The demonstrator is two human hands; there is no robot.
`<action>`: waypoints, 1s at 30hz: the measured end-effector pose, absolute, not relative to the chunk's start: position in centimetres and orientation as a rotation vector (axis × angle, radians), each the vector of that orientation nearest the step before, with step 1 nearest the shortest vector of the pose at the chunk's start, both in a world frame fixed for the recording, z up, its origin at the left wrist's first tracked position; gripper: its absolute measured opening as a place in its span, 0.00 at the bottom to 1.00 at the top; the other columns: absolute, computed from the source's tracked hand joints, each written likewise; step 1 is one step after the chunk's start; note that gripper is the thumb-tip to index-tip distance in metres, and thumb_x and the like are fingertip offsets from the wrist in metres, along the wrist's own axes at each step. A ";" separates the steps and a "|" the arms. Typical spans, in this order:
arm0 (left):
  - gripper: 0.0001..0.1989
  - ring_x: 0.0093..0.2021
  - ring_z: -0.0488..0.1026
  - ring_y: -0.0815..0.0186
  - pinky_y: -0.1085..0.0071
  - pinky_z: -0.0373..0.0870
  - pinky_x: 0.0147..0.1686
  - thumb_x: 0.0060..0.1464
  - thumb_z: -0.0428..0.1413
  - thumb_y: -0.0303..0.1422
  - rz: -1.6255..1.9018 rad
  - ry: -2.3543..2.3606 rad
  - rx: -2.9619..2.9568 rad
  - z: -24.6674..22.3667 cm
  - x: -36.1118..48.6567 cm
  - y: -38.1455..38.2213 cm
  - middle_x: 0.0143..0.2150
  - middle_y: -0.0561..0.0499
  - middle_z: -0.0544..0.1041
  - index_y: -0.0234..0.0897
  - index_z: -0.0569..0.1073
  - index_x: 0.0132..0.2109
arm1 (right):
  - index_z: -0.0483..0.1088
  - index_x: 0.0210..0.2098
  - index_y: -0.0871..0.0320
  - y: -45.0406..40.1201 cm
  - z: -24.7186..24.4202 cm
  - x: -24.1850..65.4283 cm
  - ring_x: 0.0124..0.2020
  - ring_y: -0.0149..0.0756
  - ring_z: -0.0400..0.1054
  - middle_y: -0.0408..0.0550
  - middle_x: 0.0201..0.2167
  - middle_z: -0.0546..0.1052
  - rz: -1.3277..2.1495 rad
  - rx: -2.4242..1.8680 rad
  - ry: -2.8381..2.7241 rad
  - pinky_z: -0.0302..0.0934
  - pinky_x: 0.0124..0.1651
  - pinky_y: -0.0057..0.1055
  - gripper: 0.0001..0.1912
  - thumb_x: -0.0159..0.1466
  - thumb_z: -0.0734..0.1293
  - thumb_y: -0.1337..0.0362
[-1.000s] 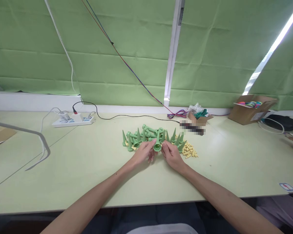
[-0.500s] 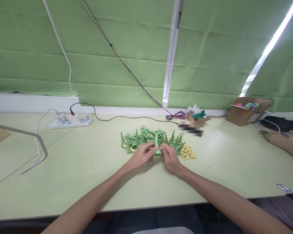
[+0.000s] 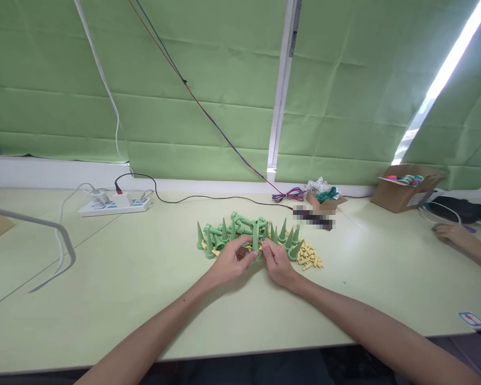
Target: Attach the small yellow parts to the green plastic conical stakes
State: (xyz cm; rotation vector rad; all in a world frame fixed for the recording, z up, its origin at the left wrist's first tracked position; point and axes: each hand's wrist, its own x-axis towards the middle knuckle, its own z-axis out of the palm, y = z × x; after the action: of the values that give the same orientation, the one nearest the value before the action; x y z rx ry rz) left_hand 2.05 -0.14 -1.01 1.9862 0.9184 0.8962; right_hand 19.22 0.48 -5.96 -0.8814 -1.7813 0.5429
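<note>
My left hand (image 3: 232,262) is closed around a green plastic tube (image 3: 255,237), which looks like the body of a plant watering spike. Held nearly upright, the tube has its lower end partly behind my thumb. My right hand (image 3: 279,263) is pinched at the tube's lower right side; whatever its fingertips hold is hidden. Behind both hands lies a heap of similar green tubes (image 3: 243,220). Pointed green cones (image 3: 209,246) stand on their bases at either side of it. Small yellow plastic pieces (image 3: 309,255) are piled to the right, some among the green parts.
A white power strip (image 3: 114,205) lies at back left, with a black cable running right. A small open carton (image 3: 326,203) and a larger cardboard box (image 3: 406,190) stand along the back. Another person's hand (image 3: 449,234) rests on the table (image 3: 379,267) at far right.
My left thumb has moved over the tube's lower end, whose wide rim showed before. My right hand stays close beside the tube. The view has tilted slightly upward.
</note>
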 end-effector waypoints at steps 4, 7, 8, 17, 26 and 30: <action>0.09 0.24 0.62 0.72 0.75 0.58 0.23 0.59 0.51 0.37 0.956 0.937 2.105 -1.3 2.1 0.0 0.27 0.56 0.61 0.37 0.62 0.35 | 0.54 0.25 0.54 0.3 -5.8 19.2 0.18 0.29 0.52 0.37 0.17 0.56 0.505 -0.878 -1.772 0.47 0.24 0.29 0.19 0.72 0.52 0.58; 0.08 0.26 0.60 0.72 0.75 0.56 0.23 0.59 0.51 0.34 1.002 0.935 2.220 -1.7 2.1 0.2 0.29 0.56 0.60 0.37 0.62 0.33 | 0.55 0.25 0.55 0.2 -5.8 19.1 0.18 0.30 0.52 0.38 0.17 0.57 0.481 -0.883 -1.762 0.47 0.25 0.29 0.19 0.72 0.52 0.59; 0.08 0.26 0.59 0.72 0.75 0.56 0.24 0.60 0.51 0.33 1.017 0.928 2.260 -1.8 2.1 0.2 0.29 0.55 0.60 0.37 0.62 0.33 | 0.55 0.25 0.55 0.3 -5.8 19.1 0.18 0.30 0.52 0.38 0.17 0.57 0.476 -0.889 -1.758 0.48 0.25 0.29 0.19 0.72 0.52 0.59; 0.09 0.30 0.66 0.72 0.74 0.64 0.28 0.63 0.47 0.29 1.043 0.805 2.412 -2.3 2.1 0.2 0.47 0.47 0.70 0.38 0.71 0.45 | 0.53 0.20 0.55 0.5 -6.0 19.0 0.17 0.29 0.51 0.38 0.13 0.57 0.483 -0.956 -1.725 0.47 0.23 0.29 0.23 0.72 0.51 0.57; 0.08 0.26 0.64 0.73 0.73 0.63 0.28 0.60 0.52 0.35 1.139 1.045 2.308 -2.1 2.4 0.0 0.42 0.50 0.70 0.38 0.66 0.45 | 0.53 0.23 0.55 0.1 -6.1 18.8 0.18 0.29 0.52 0.38 0.16 0.57 0.556 -0.971 -1.614 0.48 0.23 0.28 0.21 0.72 0.52 0.55; 0.10 0.24 0.61 0.73 0.74 0.59 0.25 0.57 0.55 0.39 1.152 1.132 2.196 -2.1 2.5 0.1 0.30 0.55 0.68 0.37 0.65 0.34 | 0.54 0.25 0.54 -0.3 -5.9 18.6 0.18 0.29 0.52 0.37 0.17 0.57 0.564 -0.946 -1.567 0.49 0.23 0.28 0.19 0.72 0.53 0.56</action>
State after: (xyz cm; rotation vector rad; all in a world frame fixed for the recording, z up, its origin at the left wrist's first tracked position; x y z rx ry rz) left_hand 2.52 0.15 -2.08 2.1959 1.1324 1.1516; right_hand 18.59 -0.31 -5.86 -0.9462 -1.5667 0.5635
